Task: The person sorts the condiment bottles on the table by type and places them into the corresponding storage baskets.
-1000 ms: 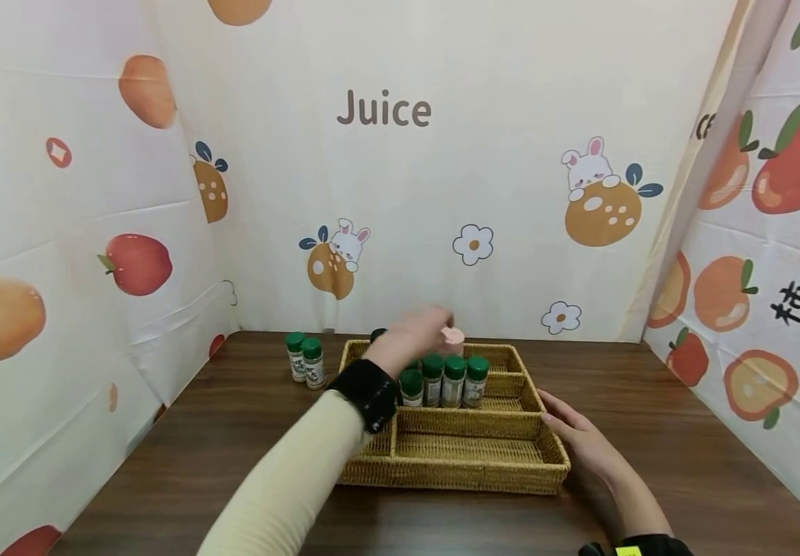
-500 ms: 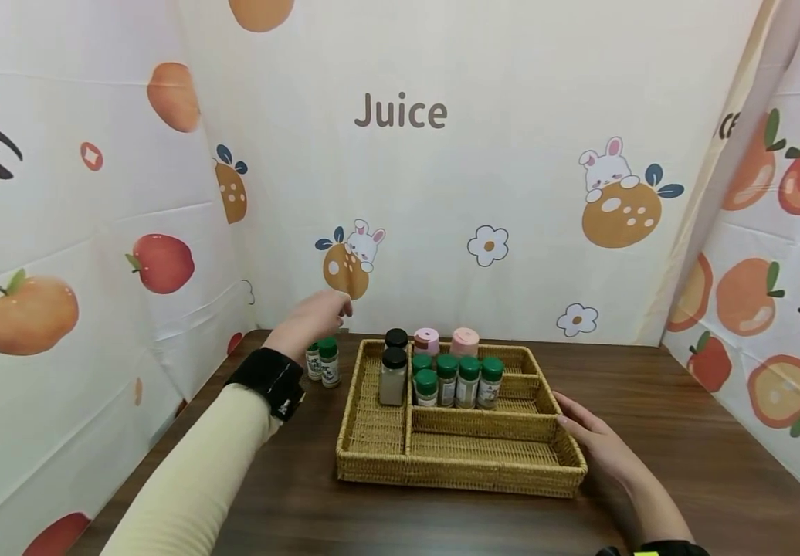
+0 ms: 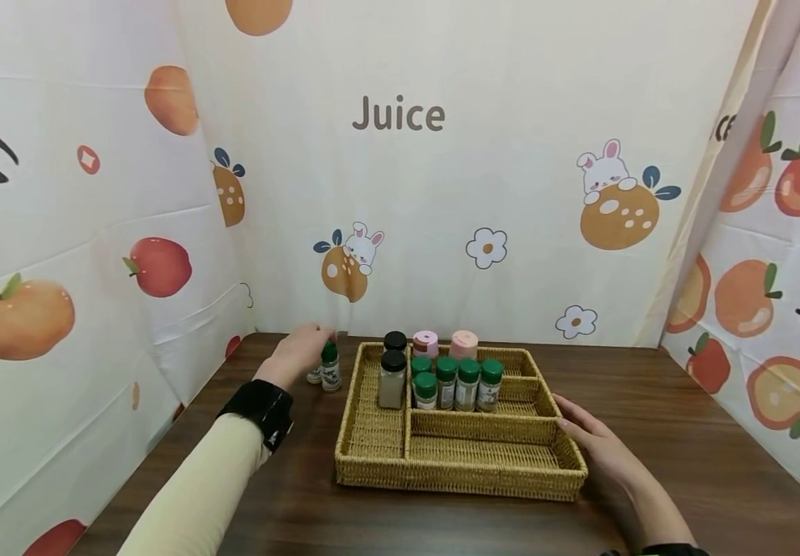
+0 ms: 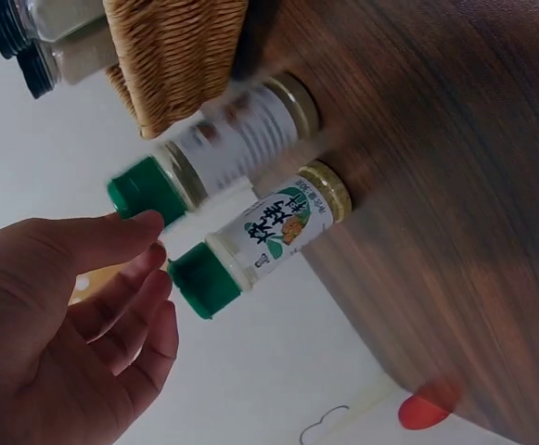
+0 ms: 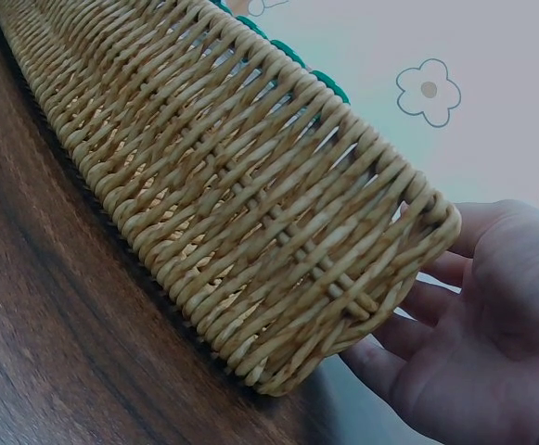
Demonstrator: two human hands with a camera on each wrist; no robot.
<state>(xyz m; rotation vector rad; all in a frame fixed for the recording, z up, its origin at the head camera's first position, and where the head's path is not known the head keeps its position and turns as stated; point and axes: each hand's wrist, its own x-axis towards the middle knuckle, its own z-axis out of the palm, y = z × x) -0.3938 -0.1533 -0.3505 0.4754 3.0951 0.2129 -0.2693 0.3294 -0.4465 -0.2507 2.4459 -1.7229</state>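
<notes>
My left hand (image 3: 297, 357) is at the table's back left, its thumb and fingertips pinching the green cap of a spice bottle (image 4: 237, 139). That bottle is blurred in the left wrist view. Beside it a second green-capped spice bottle (image 4: 283, 227) stands on the table, its label facing the camera. My right hand (image 3: 605, 448) rests against the right side of a woven basket (image 3: 455, 477), fingers fairly straight along the outer wall. In the right wrist view the basket's end (image 5: 278, 222) hides part of those fingers.
Inside the divided basket stand several green-capped bottles (image 3: 468, 382), two black-capped bottles (image 3: 392, 382) and two pink-lidded containers (image 3: 465, 344). The front compartment (image 3: 483, 449) shows bare weave. Printed cloth (image 3: 414, 185) walls the table's (image 3: 289, 494) back and sides.
My left hand has gone from over the basket's back to the bottles on the left, then lowered onto one cap. My right hand stays at the basket's side.
</notes>
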